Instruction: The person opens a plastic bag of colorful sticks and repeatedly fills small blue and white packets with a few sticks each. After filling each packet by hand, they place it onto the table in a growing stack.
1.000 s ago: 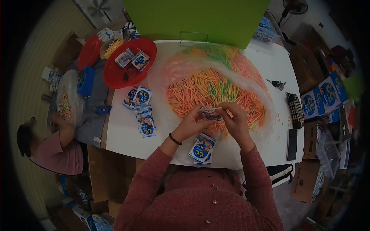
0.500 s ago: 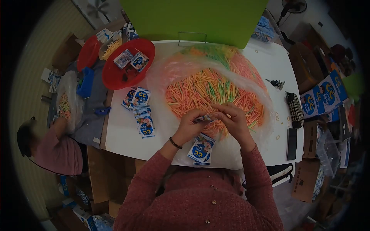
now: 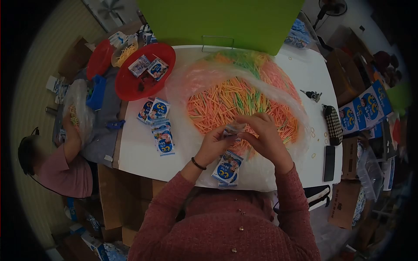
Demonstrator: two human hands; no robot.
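Orange sticks [image 3: 213, 104] lie heaped in a plastic bag [image 3: 179, 85]. Above the heap's near edge, our left hand [image 3: 212, 142] pinches a packet [image 3: 234, 128]; our right hand [image 3: 264, 134] sits beside it, thumb and fingers spread, contact unclear. We judge a light, steady left pinch best, lest the packet crumple.

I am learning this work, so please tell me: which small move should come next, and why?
Perhaps the right hand should check whether the packet is closed: the left hand holds it over the sticks, the right hand is close to it, and this view leaves that unclear.
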